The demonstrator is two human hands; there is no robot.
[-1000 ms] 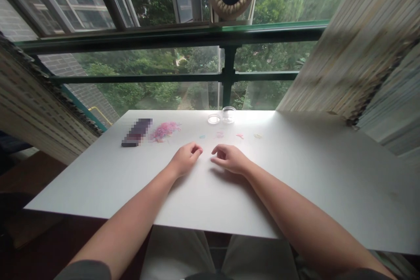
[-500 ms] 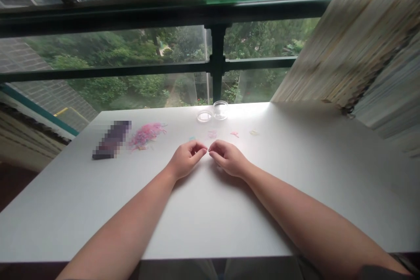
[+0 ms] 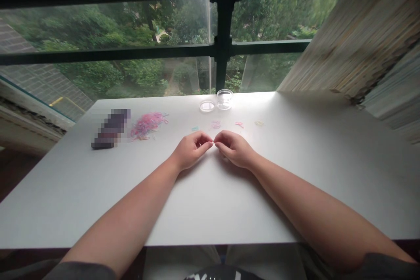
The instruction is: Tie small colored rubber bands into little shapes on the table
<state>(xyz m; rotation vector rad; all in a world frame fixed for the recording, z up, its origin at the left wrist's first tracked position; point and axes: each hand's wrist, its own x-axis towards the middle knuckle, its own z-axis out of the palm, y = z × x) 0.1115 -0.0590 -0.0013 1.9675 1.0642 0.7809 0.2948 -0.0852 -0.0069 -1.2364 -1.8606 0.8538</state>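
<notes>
Four small lots of thin, loop-like pieces lie spaced in a row across the white table [image 3: 223,210]; from left to right they are a teal piece [image 3: 194,128], a lilac cluster [image 3: 215,124], a pink cluster [image 3: 239,124] and a pale yellow piece [image 3: 259,123]; the left hand [image 3: 193,151] is curled, its thumb and forefinger brought narrowly together and pointing right; the right hand [image 3: 236,148] mirrors it, thumb and forefinger nearly together and pointing left; the two sets of fingertips meet or all but meet on the near side of the lilac cluster; whether either pinch has one of the tiny pieces in it I cannot tell, anything there being too small to make out; the teal piece sits just beyond the left hand; farther left, well apart from both hands, spreads a loose heap of pink, lilac and bluish loops [image 3: 149,126]; beside it lies a dark oblong object [image 3: 111,127], blurred into blocks; near the far edge a clear round tub [image 3: 225,99] stands beside a clear round lid [image 3: 207,106]; past the table runs a dark green railing [image 3: 224,43] with trees [image 3: 105,30] behind it; a striped curtain [image 3: 331,48] hangs at right.
</notes>
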